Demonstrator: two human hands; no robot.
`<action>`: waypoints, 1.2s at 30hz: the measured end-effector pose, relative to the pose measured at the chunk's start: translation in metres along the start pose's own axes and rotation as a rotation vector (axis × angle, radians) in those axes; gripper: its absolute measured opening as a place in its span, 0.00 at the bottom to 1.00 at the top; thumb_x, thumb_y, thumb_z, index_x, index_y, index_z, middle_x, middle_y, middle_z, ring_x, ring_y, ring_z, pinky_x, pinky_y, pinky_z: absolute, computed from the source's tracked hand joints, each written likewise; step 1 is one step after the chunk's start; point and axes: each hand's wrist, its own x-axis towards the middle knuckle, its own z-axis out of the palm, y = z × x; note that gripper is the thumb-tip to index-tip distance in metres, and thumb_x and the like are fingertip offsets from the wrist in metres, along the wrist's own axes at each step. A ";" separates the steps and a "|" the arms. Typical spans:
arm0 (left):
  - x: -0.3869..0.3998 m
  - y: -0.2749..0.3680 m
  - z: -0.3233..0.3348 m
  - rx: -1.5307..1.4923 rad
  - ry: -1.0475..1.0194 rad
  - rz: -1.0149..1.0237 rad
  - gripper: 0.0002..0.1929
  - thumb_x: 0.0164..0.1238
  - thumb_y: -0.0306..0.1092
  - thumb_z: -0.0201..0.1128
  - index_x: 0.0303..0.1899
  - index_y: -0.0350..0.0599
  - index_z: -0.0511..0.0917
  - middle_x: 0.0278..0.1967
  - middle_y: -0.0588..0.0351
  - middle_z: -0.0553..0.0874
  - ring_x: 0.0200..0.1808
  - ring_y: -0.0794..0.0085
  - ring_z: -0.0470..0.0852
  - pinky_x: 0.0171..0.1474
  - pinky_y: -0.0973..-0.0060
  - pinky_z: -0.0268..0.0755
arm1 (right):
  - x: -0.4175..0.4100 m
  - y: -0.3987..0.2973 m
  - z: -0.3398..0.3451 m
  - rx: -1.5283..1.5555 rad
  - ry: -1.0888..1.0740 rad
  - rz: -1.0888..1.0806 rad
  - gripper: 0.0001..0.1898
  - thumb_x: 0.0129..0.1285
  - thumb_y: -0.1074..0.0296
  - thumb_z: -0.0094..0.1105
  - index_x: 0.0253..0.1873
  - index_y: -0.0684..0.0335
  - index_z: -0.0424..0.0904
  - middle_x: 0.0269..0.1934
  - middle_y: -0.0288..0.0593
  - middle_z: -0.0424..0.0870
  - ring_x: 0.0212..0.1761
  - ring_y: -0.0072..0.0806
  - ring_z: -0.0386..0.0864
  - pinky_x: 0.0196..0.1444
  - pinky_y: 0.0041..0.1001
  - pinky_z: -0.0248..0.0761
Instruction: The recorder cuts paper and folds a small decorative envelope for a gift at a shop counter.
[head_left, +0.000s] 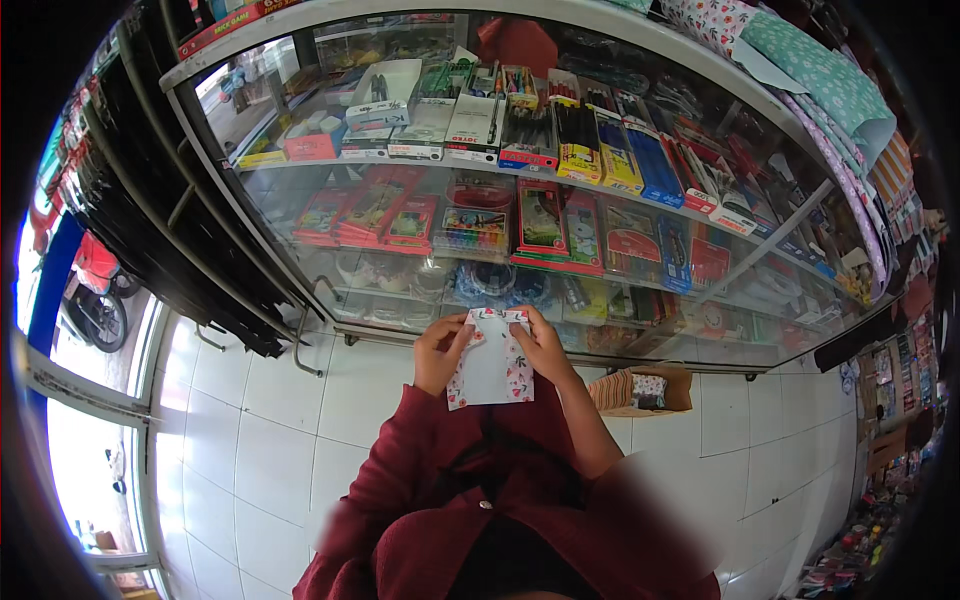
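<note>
A piece of floral paper (491, 364), with its edges folded inward over a plain pale face, is held upright before my body. My left hand (442, 352) grips its upper left edge between thumb and fingers. At the upper right edge, my right hand (541, 349) pinches the paper, thumb on the near face. A folded strip with the flower print runs along the top between both hands. The paper's far side is hidden.
A glass display case (420, 315) full of pens and stationery spans the front. On the tiled floor (375, 420) stands a striped paper bag (611, 394) with things inside. Dark hanging goods (165, 202) are at left; patterned paper sheets (825, 82) lie at upper right.
</note>
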 end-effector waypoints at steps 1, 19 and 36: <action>0.000 -0.004 0.001 -0.204 0.030 -0.160 0.08 0.51 0.19 0.60 0.35 0.34 0.74 0.42 0.48 0.78 0.39 0.73 0.79 0.41 0.81 0.72 | 0.000 0.001 0.001 0.001 -0.006 -0.032 0.08 0.61 0.76 0.45 0.45 0.66 0.66 0.37 0.36 0.71 0.39 0.15 0.68 0.40 0.17 0.62; 0.011 0.006 -0.018 -0.462 -0.246 -0.545 0.15 0.60 0.31 0.56 0.47 0.34 0.71 0.33 0.58 0.82 0.32 0.84 0.78 0.35 0.88 0.68 | 0.001 -0.029 0.004 0.199 -0.011 -0.037 0.10 0.60 0.75 0.49 0.46 0.64 0.67 0.36 0.35 0.72 0.37 0.14 0.68 0.39 0.16 0.63; 0.015 0.013 -0.020 -0.366 -0.332 -0.515 0.23 0.49 0.19 0.62 0.50 0.33 0.67 0.31 0.51 0.82 0.32 0.77 0.81 0.36 0.85 0.73 | 0.001 -0.018 -0.001 0.096 0.027 0.155 0.10 0.59 0.67 0.54 0.42 0.62 0.69 0.25 0.31 0.74 0.18 0.10 0.63 0.19 0.13 0.56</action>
